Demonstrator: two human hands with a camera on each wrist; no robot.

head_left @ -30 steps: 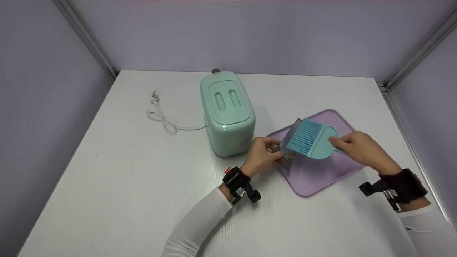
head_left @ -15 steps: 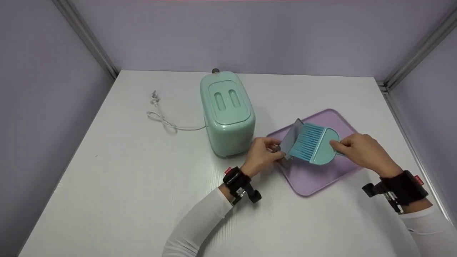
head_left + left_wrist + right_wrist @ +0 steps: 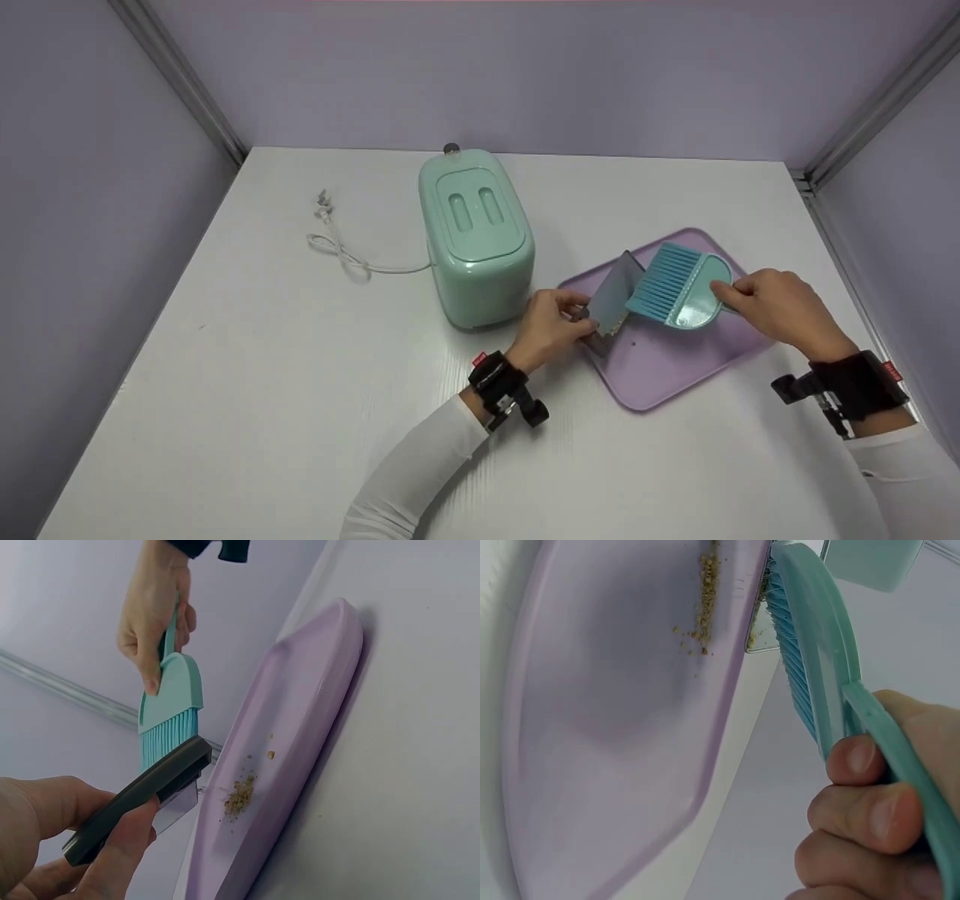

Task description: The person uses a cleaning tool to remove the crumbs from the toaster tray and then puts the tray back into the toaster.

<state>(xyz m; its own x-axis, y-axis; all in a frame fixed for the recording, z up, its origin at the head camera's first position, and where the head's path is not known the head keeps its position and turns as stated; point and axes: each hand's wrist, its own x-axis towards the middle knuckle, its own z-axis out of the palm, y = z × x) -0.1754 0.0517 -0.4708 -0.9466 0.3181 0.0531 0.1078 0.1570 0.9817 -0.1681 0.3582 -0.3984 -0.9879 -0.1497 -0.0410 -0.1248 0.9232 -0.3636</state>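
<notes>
My left hand (image 3: 551, 330) grips the dark end of a metal crumb tray (image 3: 615, 291), holding it tilted over the left side of a purple tray (image 3: 652, 375). In the right wrist view, crumbs cling along the crumb tray's edge (image 3: 761, 637). My right hand (image 3: 784, 309) holds a teal brush (image 3: 679, 291) by its handle, fingers curled round it. The bristles (image 3: 793, 664) are right at the metal surface. Below, a small heap of golden crumbs (image 3: 240, 796) lies in the purple tray, with several stray bits around it.
A mint-green toaster (image 3: 484, 247) with a closed lid stands left of the purple tray. Its white cord (image 3: 375, 268) and plug lie on the white table (image 3: 262, 375) to the left. Lilac partitions (image 3: 525, 75) enclose the back and sides.
The brush has swung down along the crumb tray, then up and rightward, uncovering more of the metal. A small dark bit now shows on the purple tray. My left hand stays put.
</notes>
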